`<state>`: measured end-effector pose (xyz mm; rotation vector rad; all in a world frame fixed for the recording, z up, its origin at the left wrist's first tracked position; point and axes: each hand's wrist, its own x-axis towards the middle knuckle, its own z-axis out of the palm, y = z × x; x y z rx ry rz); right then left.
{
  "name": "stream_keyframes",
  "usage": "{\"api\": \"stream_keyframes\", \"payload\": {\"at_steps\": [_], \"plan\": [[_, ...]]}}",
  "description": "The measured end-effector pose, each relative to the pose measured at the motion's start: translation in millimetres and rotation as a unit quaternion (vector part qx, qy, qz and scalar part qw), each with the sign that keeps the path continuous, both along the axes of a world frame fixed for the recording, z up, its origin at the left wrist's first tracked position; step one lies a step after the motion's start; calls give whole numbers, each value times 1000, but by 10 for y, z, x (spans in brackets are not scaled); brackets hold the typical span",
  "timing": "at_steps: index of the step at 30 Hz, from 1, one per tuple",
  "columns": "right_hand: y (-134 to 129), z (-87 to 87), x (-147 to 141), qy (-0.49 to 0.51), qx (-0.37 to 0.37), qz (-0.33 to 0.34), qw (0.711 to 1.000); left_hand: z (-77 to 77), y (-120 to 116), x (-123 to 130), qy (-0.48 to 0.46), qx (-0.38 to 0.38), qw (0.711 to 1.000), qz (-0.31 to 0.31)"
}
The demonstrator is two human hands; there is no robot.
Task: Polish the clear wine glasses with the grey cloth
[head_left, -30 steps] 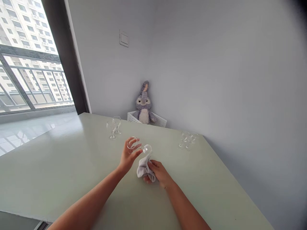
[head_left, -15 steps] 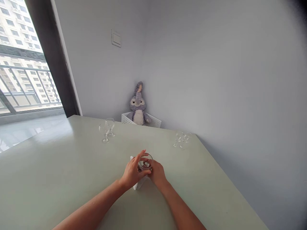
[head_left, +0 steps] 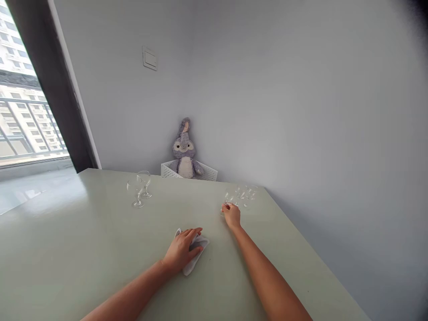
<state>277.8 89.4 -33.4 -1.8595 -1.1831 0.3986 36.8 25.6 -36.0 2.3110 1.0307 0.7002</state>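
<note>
My right hand (head_left: 232,216) reaches out over the table, its fingers pinched around the lower part of a clear stemmed glass (head_left: 229,195). That glass stands upright just left of two other stemmed glasses (head_left: 240,192). Nearer to me, my left hand (head_left: 182,247) lies over a white cloth (head_left: 199,243), with fingers stretched out and thumb apart. Part of the cloth is hidden under the palm.
Two more stemmed glasses (head_left: 135,192) stand on the left of the pale green table (head_left: 100,249). Behind the far edge, a plush rabbit (head_left: 185,154) sits in a white basket (head_left: 209,173). Grey walls (head_left: 301,111) border the table behind and to the right.
The glass has left my left hand and stands by the right-hand glasses, with my right hand on it. My left hand has lowered onto the cloth. The view has shifted slightly right.
</note>
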Motion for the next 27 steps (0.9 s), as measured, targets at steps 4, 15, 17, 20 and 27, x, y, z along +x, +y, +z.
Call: {"api": "stream_keyframes", "payload": {"at_steps": [4, 15, 17, 20, 27], "plan": [[175, -50, 154, -2, -28, -42, 999, -5, 24, -11, 0, 0, 1000, -6], [305, -14, 285, -7, -17, -59, 998, 5, 19, -43, -63, 5, 998, -3], [201, -22, 279, -8, -4, -66, 998, 33, 25, -62, -100, 31, 994, 32], [-48, -23, 174, -5, 19, -47, 999, 97, 121, -144, -204, 95, 961, 161], [-599, 134, -550, 4, 83, 188, 979, 157, 738, -782, -350, -3, 749, 562]]}}
